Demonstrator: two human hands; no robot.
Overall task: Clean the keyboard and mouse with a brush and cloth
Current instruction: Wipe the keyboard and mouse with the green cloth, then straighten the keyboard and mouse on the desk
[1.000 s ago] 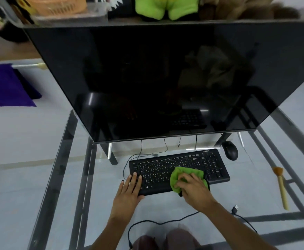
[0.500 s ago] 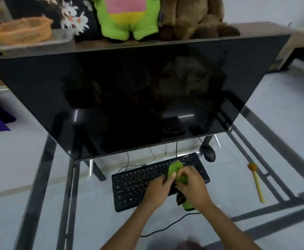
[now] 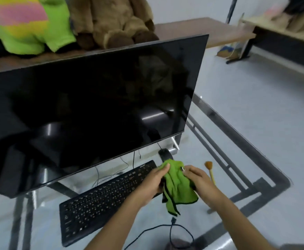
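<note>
Green cloth point(image 3: 178, 184) is held up between both hands, just above the right end of the keyboard point(image 3: 100, 197). The cloth is soft and fuzzy, with a thin black edge sewn all around it. It is crumpled at the top and hangs down in loose folds, with one pointed corner at the bottom.

The left hand point(image 3: 153, 181) is closed on the left side of the cloth, with the thumb pressed on the top fold. The right hand point(image 3: 198, 179) is closed on the right side of the cloth, where it is pinched by the fingertips.

The keyboard is black, flat and long, with rows of small keys marked in white. It is laid at a slant on the glass table point(image 3: 255, 159), which has a dark metal frame. The black mouse point(image 3: 164, 153) is round and smooth. It is seen just behind the top of the cloth, near the bottom corner of the big dark monitor point(image 3: 93, 109).

The brush point(image 3: 209, 170) is laid on the glass just to the right of the right hand. It has a pale yellow handle and a fluffy orange-brown tip. Part of the handle is hidden by the hand.

A black cable point(image 3: 172, 230) with a loose plug is curled on the glass below the cloth. A green plush toy point(image 3: 26, 24) and a brown plush toy point(image 3: 111, 20) are sat on the shelf behind the monitor.
</note>
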